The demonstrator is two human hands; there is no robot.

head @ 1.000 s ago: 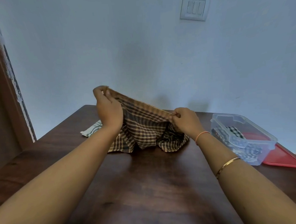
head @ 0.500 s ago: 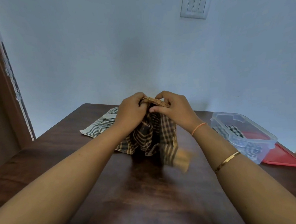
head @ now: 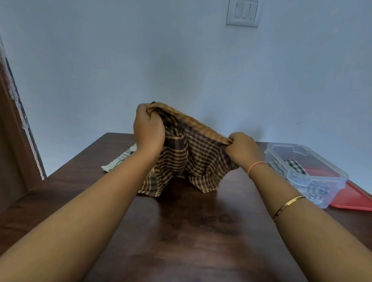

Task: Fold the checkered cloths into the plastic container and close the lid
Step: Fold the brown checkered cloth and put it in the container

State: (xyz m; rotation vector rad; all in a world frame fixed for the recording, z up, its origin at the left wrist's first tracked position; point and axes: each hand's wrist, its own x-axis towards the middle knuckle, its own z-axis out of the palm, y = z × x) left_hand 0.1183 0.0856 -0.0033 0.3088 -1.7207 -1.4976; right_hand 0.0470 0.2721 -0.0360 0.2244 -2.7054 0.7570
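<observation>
Left hand (head: 148, 130) just above frame centre, fingers curled round one top corner of the brown checkered cloth (head: 188, 160); right hand (head: 242, 149) right of centre and lower, pinching the other end of the same top edge; edge runs taut and slanted down from left hand to right hand; rest of cloth hangs bunched below, bottom folds touching the dark wooden table (head: 186, 239).

Clear plastic container (head: 304, 172) at right middle of frame, lid off, standing on the table; a black-and-white checkered cloth (head: 294, 164) lies inside it; red lid (head: 354, 198) flat on the table, partly under the container's far-right side.

Another striped pale cloth (head: 119, 160) lies flat on the table left of centre, partly hidden behind the left forearm.

Orange band (head: 256, 166) and gold bangle (head: 288, 204) on right wrist; wall switch plate (head: 243, 11) upper right; wooden door frame (head: 8, 97) along left edge.
</observation>
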